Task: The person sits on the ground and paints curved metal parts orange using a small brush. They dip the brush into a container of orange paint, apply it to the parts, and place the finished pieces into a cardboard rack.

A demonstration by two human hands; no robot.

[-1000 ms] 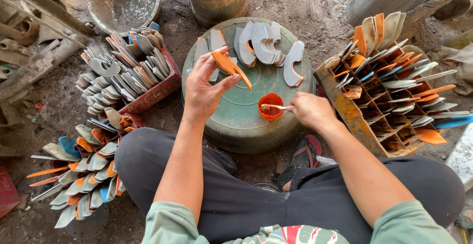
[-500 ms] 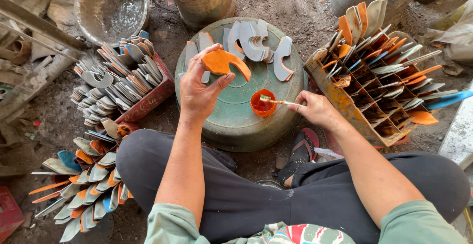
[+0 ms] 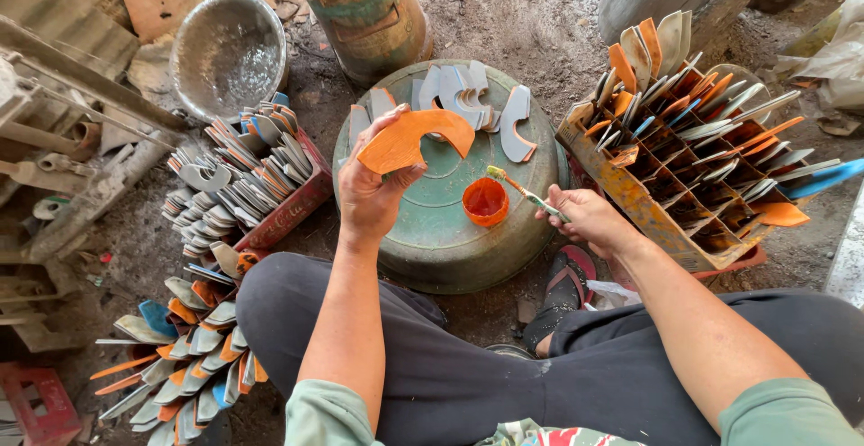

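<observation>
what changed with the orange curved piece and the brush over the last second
The left hand turned the orange curved piece from edge-on to its broad painted face up, keeping hold of it. The right hand drew the brush back from the orange paint cup. The cup and the grey pieces on the green upturned basin stayed put.

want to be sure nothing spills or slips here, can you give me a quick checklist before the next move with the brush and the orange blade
1. Left hand grips the orange curved blade firmly: ok.
2. Right hand holds the brush: ok.
3. Small orange cup upright on the green drum lid: ok.
4. Brush tip loaded with paint: cannot tell.
5. Blade fully coated: upper face orange, underside cannot tell.
6. Room on the lid beside the grey blades: ok.
</observation>
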